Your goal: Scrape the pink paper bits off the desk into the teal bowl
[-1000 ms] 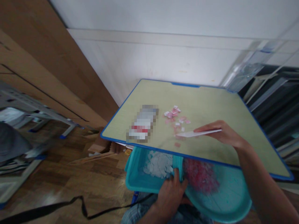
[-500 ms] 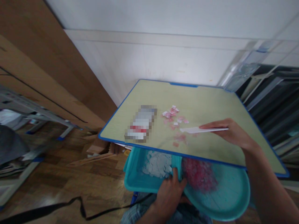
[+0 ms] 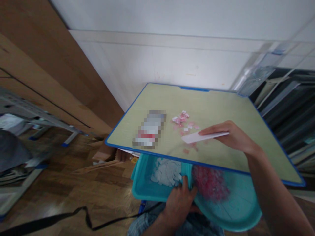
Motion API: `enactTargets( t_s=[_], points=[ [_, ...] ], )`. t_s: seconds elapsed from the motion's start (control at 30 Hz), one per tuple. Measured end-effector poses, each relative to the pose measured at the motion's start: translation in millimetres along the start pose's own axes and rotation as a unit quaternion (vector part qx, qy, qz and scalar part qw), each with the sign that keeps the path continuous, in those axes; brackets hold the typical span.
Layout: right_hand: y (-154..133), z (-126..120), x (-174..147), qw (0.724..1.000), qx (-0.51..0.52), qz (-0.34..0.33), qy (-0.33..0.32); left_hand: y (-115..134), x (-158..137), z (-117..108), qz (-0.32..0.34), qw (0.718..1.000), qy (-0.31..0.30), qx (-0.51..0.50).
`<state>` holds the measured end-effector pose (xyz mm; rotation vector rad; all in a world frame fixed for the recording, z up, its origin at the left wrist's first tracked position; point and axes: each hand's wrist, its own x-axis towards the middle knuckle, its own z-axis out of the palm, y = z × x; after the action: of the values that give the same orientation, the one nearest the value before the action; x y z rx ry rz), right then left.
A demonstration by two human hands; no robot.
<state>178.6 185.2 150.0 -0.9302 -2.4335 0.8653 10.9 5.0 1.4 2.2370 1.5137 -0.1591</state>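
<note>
Right of centre, my right hand [image 3: 237, 137] pinches a white card [image 3: 193, 138] near pink pieces [image 3: 180, 120], a holding step I judge calls for steadiness; whether my left hand [image 3: 179, 201] grips the teal tray [image 3: 146, 194], I can't tell.

No legible text, labels or numbers, pixelated oblong object [image 3: 149, 128] on blue-edged board [image 3: 216, 106] unreadable

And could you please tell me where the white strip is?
In the head view, right of centre: the right hand holds the white strip over the table, beside the pink and white pieces.
</note>
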Motion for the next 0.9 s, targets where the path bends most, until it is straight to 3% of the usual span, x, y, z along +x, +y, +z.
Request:
enactTargets(
  t_s=[0.17, 0.37, 0.63, 0.9],
  points=[
    [2.8, -15.0, -18.2, 0.999, -0.015, 0.051, 0.008, 0.3, -0.1, -0.3, 0.002, 1.000, 0.013, 0.003],
    [4.5, -6.2, -8.2, 0.998, -0.007, 0.062, 0.006, 0.4, -0.3, -3.1, 0.008, 1.000, -0.006, 0.006],
    [-12.4, 15.3, 24.6, 0.998, 0.013, -0.047, -0.049, 1.2, -0.2, -4.7, -0.001, 1.000, -0.014, 0.010],
    [-31.6, 31.4, 29.1, 0.987, 0.019, -0.114, -0.114, 0.9, -0.4, -3.8, 0.002, 1.000, 0.000, 0.009]
  ],
)
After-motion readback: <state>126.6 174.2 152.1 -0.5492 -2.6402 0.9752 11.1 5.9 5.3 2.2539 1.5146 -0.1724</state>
